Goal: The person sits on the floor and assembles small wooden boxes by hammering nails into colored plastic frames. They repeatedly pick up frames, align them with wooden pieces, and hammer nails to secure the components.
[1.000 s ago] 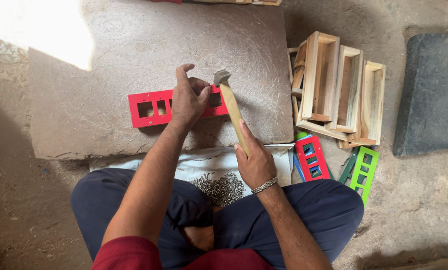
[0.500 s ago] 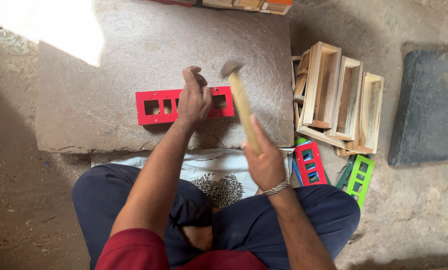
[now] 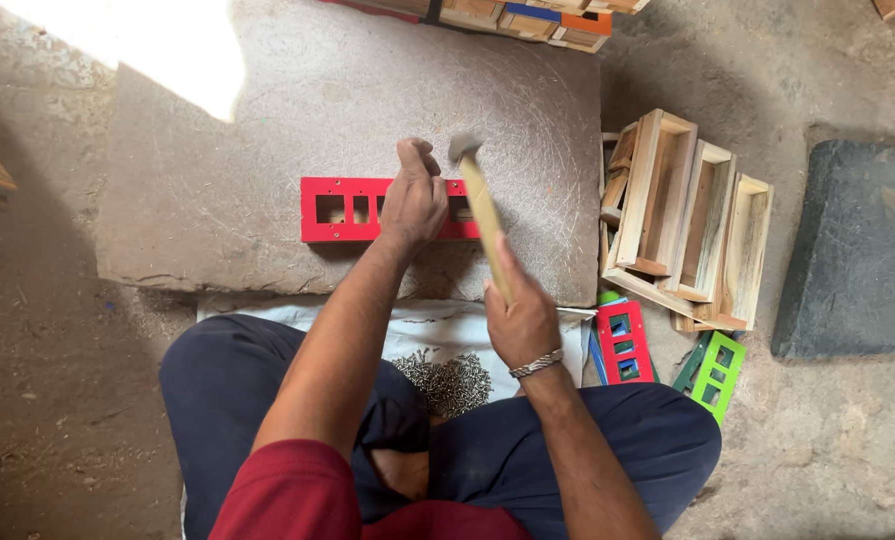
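A red wooden frame (image 3: 339, 209) with rectangular cut-outs lies on a flat grey stone slab (image 3: 267, 130). My left hand (image 3: 413, 196) rests on the frame's right part, fingers pinched together at its top edge as if on something small that I cannot make out. My right hand (image 3: 520, 315) grips the wooden handle of a hammer (image 3: 479, 205). The hammer's metal head is raised and blurred just right of my left fingertips.
Bare wooden box frames (image 3: 687, 215) are stacked right of the slab. Red (image 3: 622, 342) and green (image 3: 715, 370) painted frames lie by my right knee. A pile of small nails (image 3: 452, 380) sits on white cloth in my lap. A dark slab (image 3: 857, 250) lies far right.
The hammer head has lifted off the frame and swung up a little. My left hand has stayed on the red frame. The view has shifted slightly.
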A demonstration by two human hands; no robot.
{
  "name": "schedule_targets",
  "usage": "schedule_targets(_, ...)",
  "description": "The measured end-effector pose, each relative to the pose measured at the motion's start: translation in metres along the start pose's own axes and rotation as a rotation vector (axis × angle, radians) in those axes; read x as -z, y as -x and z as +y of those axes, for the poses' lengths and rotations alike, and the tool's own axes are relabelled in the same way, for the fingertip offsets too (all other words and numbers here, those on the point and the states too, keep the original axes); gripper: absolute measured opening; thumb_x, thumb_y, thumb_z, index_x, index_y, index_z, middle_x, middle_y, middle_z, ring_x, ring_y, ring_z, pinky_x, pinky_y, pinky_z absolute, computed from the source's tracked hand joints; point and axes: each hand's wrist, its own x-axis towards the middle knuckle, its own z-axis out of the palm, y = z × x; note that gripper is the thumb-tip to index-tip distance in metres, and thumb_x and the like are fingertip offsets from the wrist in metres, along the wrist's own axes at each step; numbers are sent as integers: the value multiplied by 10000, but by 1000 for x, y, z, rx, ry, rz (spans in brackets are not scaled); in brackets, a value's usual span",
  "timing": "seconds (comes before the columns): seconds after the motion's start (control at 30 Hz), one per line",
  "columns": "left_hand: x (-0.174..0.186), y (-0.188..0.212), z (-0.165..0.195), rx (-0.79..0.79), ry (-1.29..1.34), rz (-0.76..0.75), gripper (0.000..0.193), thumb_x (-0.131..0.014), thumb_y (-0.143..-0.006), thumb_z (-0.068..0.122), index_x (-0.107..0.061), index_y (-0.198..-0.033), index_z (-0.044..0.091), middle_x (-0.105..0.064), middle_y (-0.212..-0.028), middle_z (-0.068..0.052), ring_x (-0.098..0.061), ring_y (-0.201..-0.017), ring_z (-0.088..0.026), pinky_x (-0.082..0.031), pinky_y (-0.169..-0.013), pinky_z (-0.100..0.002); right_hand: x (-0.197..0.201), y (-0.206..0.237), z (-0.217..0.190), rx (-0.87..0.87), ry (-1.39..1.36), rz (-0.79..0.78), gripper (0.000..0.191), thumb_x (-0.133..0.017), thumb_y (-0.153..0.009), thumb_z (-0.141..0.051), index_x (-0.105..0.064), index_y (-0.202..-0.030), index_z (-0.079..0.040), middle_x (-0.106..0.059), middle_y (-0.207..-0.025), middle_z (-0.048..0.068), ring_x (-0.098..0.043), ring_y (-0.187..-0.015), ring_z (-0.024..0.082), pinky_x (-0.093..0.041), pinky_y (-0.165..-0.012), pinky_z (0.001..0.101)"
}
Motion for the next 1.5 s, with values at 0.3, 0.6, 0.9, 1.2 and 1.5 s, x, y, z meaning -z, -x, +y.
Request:
schedule_targets(0.3, 3, -3, 5, 111, -2, -67, 351, -466, -958, 59, -310, -1273, 77, -641, -1041, -161, -689, -963, -370, -521, -844, -520, -13, 8, 5, 206, -36, 381, 675, -653, -1040, -76, -322, -1629, -86, -654, -1292, 287, -735, -1059, 353, -651, -841, 386)
schedule_targets(0.6, 5, -2, 13, 105, -32, -71, 353, -481, -974, 86, -300, -1278, 79, -642, -1088, -173, -681, -1004, -395, -511, -867, -537, -14, 14, 18, 237, 25, 351, 695, -636, -1028, -104, -305, -1633, -187, -681, -1286, 254, -741, -1119, 381, -643, -905, 419)
schedule_targets(0.9, 6, 1, 18, 130, 2, -84, 353, -484, -971, 104, -322, -1280, 49, -641, -1089, -191, -684, -1023, -401, -518, -882, -529, -7, 30, 25, -133, -97, 92, 647, -639, -960, -126, -395, -1556, -69, -609, -1401, 297, -657, -1223, 408, -561, -967, 428)
schedule_targets(1.2, 4, 7, 77, 39, -81, -56, 448, -582, -924, 170, -427, -1319, 26, -631, -1097, -221, -671, -944, -395, -530, -801, -504, 28, 92, 60, -882, -1058, -9, 777, -667, -897, -147, -305, -1565, -305, -548, -642, 40, -489, -414, 120, -424, -332, 296)
schedule_targets(1.5, -25, 173, 86, 21, -333, -745, 320, -668, -866, 128, -712, -1173, 209, -755, -956, -47, -752, -857, -238, -582, -767, -364, 21, 116, 94, -944, -1289, -81, 238, -697, -964, -257, -539, -1074, -117, -559, -694, 24, -527, -472, 129, -451, -378, 302)
